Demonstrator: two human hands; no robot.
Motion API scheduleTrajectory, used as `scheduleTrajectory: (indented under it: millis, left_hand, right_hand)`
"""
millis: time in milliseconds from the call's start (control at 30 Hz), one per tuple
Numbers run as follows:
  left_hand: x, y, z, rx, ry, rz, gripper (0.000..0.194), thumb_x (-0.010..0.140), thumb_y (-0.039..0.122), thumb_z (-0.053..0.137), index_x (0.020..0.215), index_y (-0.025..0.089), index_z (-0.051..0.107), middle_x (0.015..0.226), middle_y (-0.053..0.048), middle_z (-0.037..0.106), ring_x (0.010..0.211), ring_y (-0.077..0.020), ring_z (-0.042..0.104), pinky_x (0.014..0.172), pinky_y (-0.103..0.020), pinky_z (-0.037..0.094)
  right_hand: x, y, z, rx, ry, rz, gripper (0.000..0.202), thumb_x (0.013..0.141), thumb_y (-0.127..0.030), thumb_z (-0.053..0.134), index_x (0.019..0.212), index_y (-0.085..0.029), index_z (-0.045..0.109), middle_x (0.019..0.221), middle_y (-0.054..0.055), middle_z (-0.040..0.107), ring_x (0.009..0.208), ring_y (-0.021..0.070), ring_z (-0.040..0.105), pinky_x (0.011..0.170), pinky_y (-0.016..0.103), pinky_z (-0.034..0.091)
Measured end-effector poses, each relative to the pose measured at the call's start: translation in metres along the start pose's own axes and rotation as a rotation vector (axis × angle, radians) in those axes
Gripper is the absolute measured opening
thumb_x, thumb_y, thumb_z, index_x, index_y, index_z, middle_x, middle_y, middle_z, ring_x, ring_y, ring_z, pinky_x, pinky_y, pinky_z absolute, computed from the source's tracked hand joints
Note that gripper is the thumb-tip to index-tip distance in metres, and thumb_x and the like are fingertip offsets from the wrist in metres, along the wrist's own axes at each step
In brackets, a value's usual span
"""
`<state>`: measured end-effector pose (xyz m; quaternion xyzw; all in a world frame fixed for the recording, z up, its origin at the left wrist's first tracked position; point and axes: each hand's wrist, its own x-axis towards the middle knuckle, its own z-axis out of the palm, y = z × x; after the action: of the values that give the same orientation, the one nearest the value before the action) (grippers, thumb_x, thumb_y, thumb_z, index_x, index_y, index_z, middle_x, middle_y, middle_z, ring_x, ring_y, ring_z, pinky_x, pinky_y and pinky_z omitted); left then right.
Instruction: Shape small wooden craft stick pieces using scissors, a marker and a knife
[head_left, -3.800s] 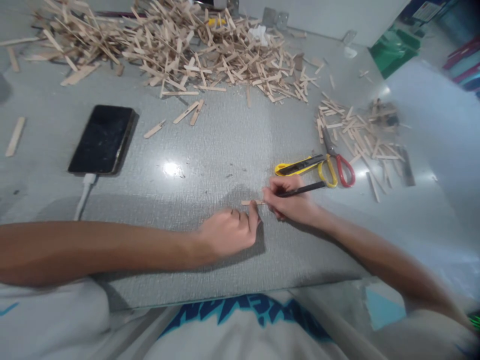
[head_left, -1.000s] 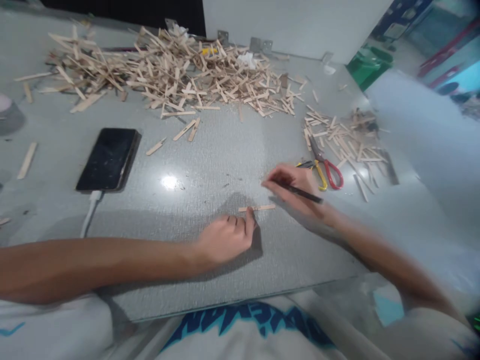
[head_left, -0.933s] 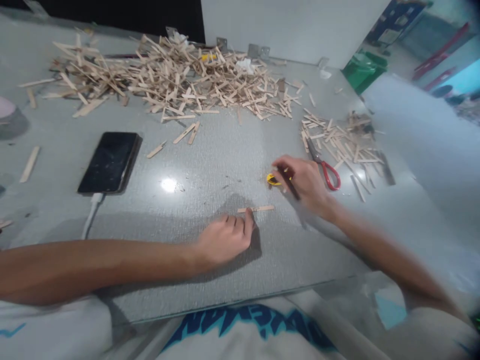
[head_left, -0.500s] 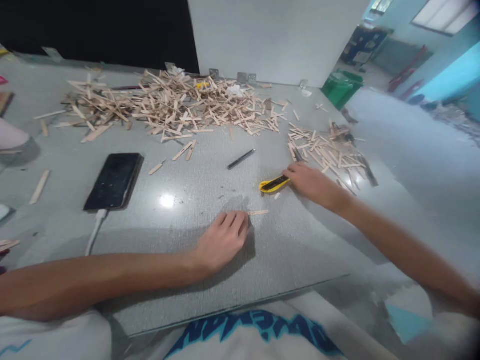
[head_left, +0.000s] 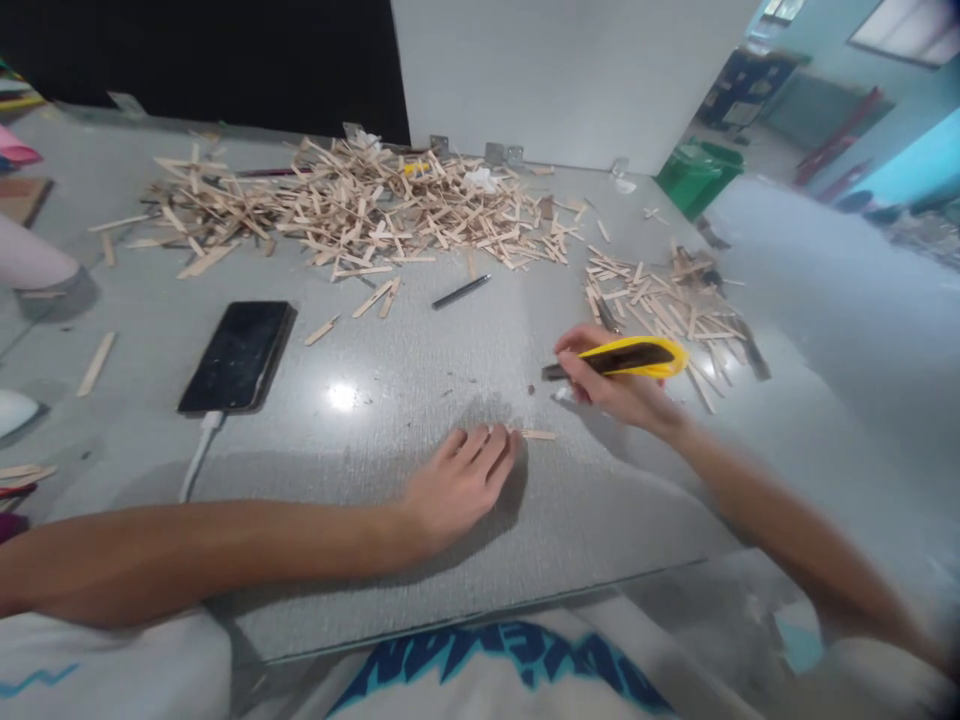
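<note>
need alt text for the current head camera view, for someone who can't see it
The right hand holds a yellow and black cutter above a grey table, while the left hand rests on a small wooden stick. Beyond lie a pen, a plugged-in phone and heaped wooden sticks.

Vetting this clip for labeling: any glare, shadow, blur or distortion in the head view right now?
Head view: white glare spot on the tabletop, right of the phone; shadow beside the left hand; right forearm smeared toward the frame edge; stick pile soft; corners look stretched.
</note>
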<state>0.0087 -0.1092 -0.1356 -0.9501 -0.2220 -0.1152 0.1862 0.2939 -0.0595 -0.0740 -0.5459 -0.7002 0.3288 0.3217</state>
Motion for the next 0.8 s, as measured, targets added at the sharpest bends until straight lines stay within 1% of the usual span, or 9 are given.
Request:
scheduleTrajectory:
  millis: [100,200,300,367,433,500,600,700,800]
  left_hand:
    - [0.001,-0.002,0.0,-0.064,-0.034,0.032,0.044,0.101,0.005,0.059,0.144,0.0,0.065,0.134,-0.022,0.073,0.119,-0.0329,0.069,0.097,-0.045,0.056]
    - [0.002,-0.003,0.001,-0.136,-0.095,0.014,0.049,0.1,0.007,0.059,0.149,0.001,0.061,0.138,-0.023,0.07,0.126,-0.0361,0.067,0.107,-0.053,0.055]
    - [0.001,-0.003,0.005,-0.212,-0.082,-0.032,0.054,0.105,0.015,0.061,0.158,0.008,0.054,0.141,-0.024,0.067,0.132,-0.0397,0.064,0.119,-0.068,0.047]
    - [0.001,-0.005,0.006,-0.253,-0.067,-0.057,0.054,0.108,0.022,0.059,0.161,0.014,0.052,0.139,-0.022,0.068,0.133,-0.0399,0.064,0.123,-0.075,0.042]
    - [0.002,-0.008,0.006,-0.274,-0.076,-0.07,0.055,0.109,0.022,0.058,0.164,0.019,0.049,0.137,-0.021,0.068,0.134,-0.0394,0.064,0.125,-0.08,0.038]
    - [0.004,-0.012,0.003,-0.273,-0.094,-0.06,0.058,0.106,0.016,0.057,0.163,0.017,0.049,0.139,-0.023,0.067,0.138,-0.0405,0.061,0.124,-0.081,0.038]
    - [0.007,-0.02,-0.002,-0.218,-0.085,-0.075,0.054,0.103,0.008,0.053,0.156,0.01,0.057,0.138,-0.025,0.068,0.138,-0.0412,0.06,0.123,-0.081,0.04]
    - [0.01,-0.03,-0.004,-0.117,-0.058,-0.129,0.053,0.1,-0.001,0.049,0.15,0.009,0.063,0.124,-0.019,0.073,0.127,-0.0373,0.065,0.123,-0.077,0.042]
    - [0.014,-0.043,-0.002,-0.065,-0.069,-0.146,0.041,0.096,-0.006,0.048,0.124,0.009,0.075,0.109,-0.014,0.074,0.111,-0.0344,0.068,0.119,-0.071,0.045]
  right_hand:
    - [-0.009,-0.002,0.021,0.31,-0.116,0.198,0.05,0.098,-0.072,0.069,0.099,-0.023,0.066,0.072,0.0,0.07,0.052,0.015,0.064,0.046,0.026,0.046]
    - [-0.016,-0.001,0.032,0.411,-0.142,0.227,0.044,0.09,-0.062,0.085,0.094,-0.022,0.066,0.066,-0.003,0.069,0.051,0.0136,0.063,0.045,0.024,0.048]
    - [-0.021,0.004,0.037,0.39,-0.114,0.164,0.034,0.094,-0.05,0.086,0.09,-0.022,0.067,0.056,-0.007,0.06,0.047,0.0096,0.055,0.046,0.021,0.045]
    - [-0.022,0.009,0.04,0.418,-0.132,0.177,0.033,0.1,-0.053,0.079,0.1,-0.021,0.072,0.06,-0.005,0.064,0.047,0.0103,0.058,0.045,0.021,0.047]
    - [-0.022,0.014,0.043,0.463,-0.159,0.23,0.04,0.103,-0.059,0.073,0.11,-0.019,0.075,0.069,0.0,0.072,0.051,0.0127,0.065,0.046,0.023,0.052]
    - [-0.022,0.016,0.046,0.49,-0.156,0.257,0.042,0.102,-0.061,0.073,0.109,-0.019,0.077,0.076,0.004,0.076,0.056,0.0152,0.071,0.049,0.025,0.057]
    - [-0.022,0.017,0.048,0.482,-0.103,0.236,0.037,0.1,-0.056,0.079,0.105,-0.02,0.079,0.078,0.003,0.077,0.059,0.0151,0.072,0.051,0.025,0.058]
    - [-0.023,0.017,0.047,0.44,-0.048,0.222,0.035,0.101,-0.055,0.079,0.107,-0.021,0.081,0.074,0.002,0.076,0.057,0.0136,0.069,0.052,0.025,0.059]
    - [-0.024,0.018,0.047,0.403,0.006,0.208,0.036,0.102,-0.056,0.077,0.111,-0.021,0.081,0.069,0.001,0.074,0.057,0.0141,0.068,0.053,0.026,0.059]
